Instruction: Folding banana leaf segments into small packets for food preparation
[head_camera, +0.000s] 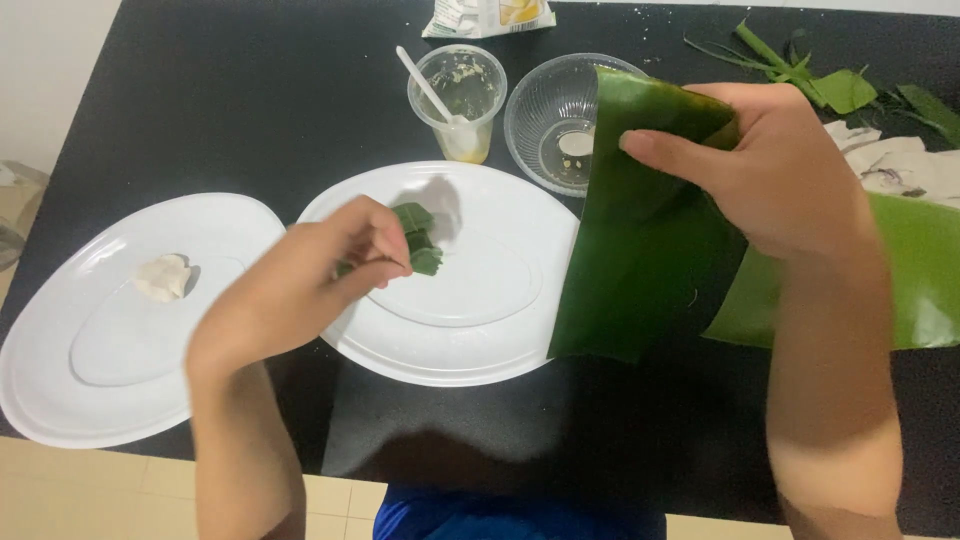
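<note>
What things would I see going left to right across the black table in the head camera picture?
White plate with a dough lump → left hand holding a folded leaf parcel → plastic cup with spoon → clear bowl → right hand holding a banana leaf.

Banana leaf (640, 250) glossy, smooth; plates (500, 340) matt white plastic; bowl (545, 110) clear ribbed plastic; table (250, 90) matt black.

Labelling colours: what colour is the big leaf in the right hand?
Dark green, glossy large leaf, best seen in the head view.
</note>
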